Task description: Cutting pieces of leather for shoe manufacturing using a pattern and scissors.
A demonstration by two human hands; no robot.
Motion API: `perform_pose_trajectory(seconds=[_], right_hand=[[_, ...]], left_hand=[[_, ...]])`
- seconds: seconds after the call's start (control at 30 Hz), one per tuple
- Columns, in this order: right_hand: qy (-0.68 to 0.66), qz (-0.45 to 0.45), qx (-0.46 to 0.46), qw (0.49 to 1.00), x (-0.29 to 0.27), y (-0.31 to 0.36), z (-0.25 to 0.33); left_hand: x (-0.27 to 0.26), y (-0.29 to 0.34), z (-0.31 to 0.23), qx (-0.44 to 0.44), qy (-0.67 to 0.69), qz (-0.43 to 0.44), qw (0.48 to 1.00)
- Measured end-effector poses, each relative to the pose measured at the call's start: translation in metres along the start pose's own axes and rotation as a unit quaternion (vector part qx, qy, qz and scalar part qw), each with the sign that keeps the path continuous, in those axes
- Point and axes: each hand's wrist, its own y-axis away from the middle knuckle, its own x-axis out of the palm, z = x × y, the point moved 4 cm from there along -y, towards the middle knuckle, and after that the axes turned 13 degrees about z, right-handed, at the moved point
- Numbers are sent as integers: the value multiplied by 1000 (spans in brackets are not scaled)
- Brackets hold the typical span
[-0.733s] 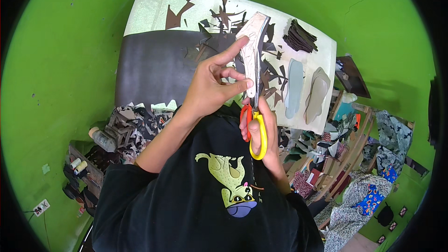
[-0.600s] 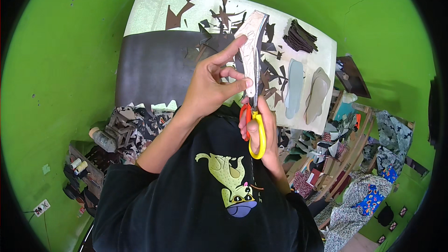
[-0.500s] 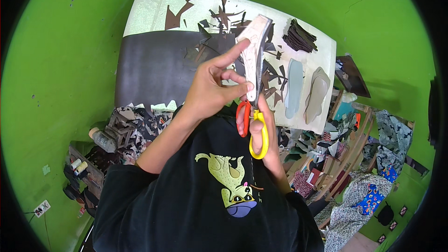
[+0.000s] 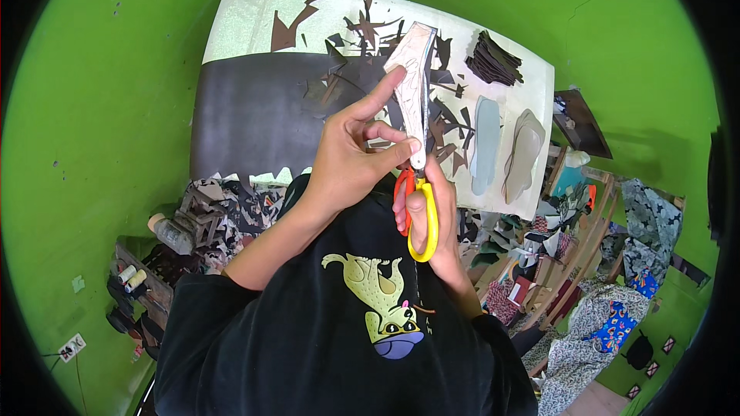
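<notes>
My left hand [image 4: 348,152] pinches a long white pattern piece [image 4: 416,58] between thumb and fingers, holding it upright above the table. Dark sheet material shows along the pattern's right edge. Just below, my right hand [image 4: 441,219] grips a pair of scissors [image 4: 432,225] with one red and one yellow handle loop. Its thumb passes through the yellow loop, and fingers sit in the red one. The blades point away from me along the pattern's right side, largely hidden behind it.
A dark sheet [image 4: 250,112] covers the left of the white table [image 4: 239,19]. Dark offcuts [image 4: 370,27] lie around its middle. At right are a stack of dark cut pieces [image 4: 493,59], a grey-blue sole-shaped piece [image 4: 485,146] and beige ones [image 4: 523,156]. Scraps [image 4: 231,212] heap beyond the near edge.
The scissors' handles have come closer together and turned slightly. The pattern's far end has swung a little left, while my left hand keeps its pinch.
</notes>
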Motion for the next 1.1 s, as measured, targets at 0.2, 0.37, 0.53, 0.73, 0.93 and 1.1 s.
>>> perform_pose_trajectory(seconds=[0.2,0.37,0.53,0.73,0.93,1.1], right_hand=[[46,-41,-66,996,-1,-9,-6],[-2,-24,-17,1000,2,-6,1],[-9,-20,3,1000,3,-8,0],[5,-39,-55,998,5,-13,1],[42,-8,-28,999,0,-15,-4],[92,-20,-49,994,0,-19,2]], left_hand=[[1,3,3,-35,1,2,999],[1,2,5,-23,6,6,1000],[-1,2,6,-17,12,3,1000],[3,2,4,-59,58,3,997],[-2,2,4,-65,106,6,992],[-11,-2,11,-89,181,20,979]])
